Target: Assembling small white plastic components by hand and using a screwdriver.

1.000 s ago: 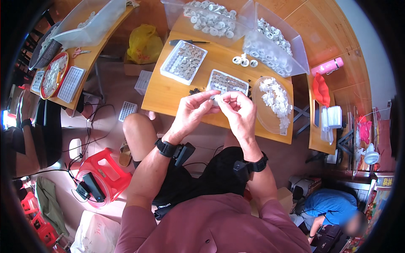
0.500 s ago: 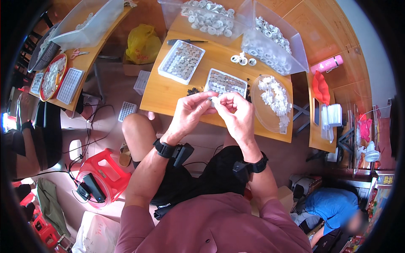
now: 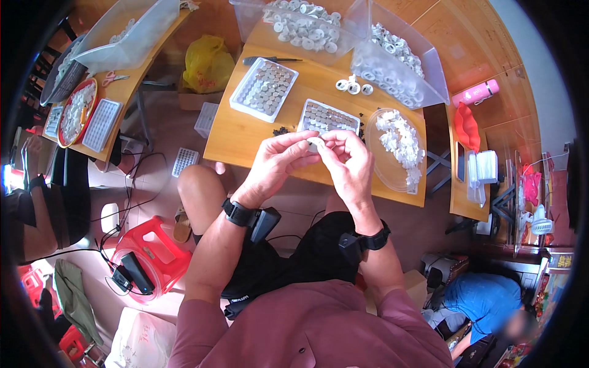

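Observation:
My left hand (image 3: 277, 161) and my right hand (image 3: 350, 165) meet just in front of the table's near edge. A small white disc-shaped part (image 3: 316, 141) is pinched between the fingertips of both hands. Behind it on the table stands a white tray (image 3: 358, 126) with rows of small round grey and white pieces, its near side hidden by my fingers. Left of that lies a second white tray (image 3: 250, 113) of similar round pieces. Small black bits (image 3: 281, 131) lie beside my left fingers. To the right, a round clear dish (image 3: 375, 162) bears a heap of small white pieces (image 3: 399, 142).
Clear bins (image 3: 434, 70) of white round parts stand along the table's far side. Nearer are several loose white discs (image 3: 354, 88) and a dark-handled tool (image 3: 251, 61). A red stool (image 3: 165, 248) stands at my left. Another person in blue (image 3: 485, 300) bends at lower right.
The white part has been turned and now shows its round face between my fingertips. Both hands have shifted slightly, with my fingers regripping it. The trays and dish have not moved.

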Tool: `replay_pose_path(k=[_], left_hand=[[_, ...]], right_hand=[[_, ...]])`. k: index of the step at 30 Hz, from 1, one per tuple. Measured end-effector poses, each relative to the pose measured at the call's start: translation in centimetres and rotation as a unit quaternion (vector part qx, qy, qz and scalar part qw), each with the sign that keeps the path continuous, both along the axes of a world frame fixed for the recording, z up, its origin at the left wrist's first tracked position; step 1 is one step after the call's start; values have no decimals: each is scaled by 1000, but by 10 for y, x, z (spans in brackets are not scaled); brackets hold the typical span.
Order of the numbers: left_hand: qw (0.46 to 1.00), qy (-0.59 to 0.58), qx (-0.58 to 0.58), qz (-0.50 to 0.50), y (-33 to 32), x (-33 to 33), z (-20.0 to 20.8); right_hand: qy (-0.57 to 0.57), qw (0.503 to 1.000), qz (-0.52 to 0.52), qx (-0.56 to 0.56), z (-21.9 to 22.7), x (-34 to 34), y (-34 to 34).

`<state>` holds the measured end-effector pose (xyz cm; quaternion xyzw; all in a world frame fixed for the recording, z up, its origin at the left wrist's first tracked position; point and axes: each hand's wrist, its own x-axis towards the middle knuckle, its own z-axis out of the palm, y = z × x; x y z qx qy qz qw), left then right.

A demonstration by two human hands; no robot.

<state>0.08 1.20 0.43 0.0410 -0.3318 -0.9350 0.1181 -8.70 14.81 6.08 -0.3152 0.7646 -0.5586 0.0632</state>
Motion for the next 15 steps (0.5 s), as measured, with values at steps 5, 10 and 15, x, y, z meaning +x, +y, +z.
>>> replay_pose_path(k=[5,10,15], left_hand=[[998,30,52,-15,-1,0,1],[997,31,62,-25,-1,1,4],[997,37,60,-29,-2,1,1]], right_hand=[[150,988,-12,24,7,7,0],[266,964,-12,18,0,5,-1],[287,958,-22,12,-1,6,-3]])
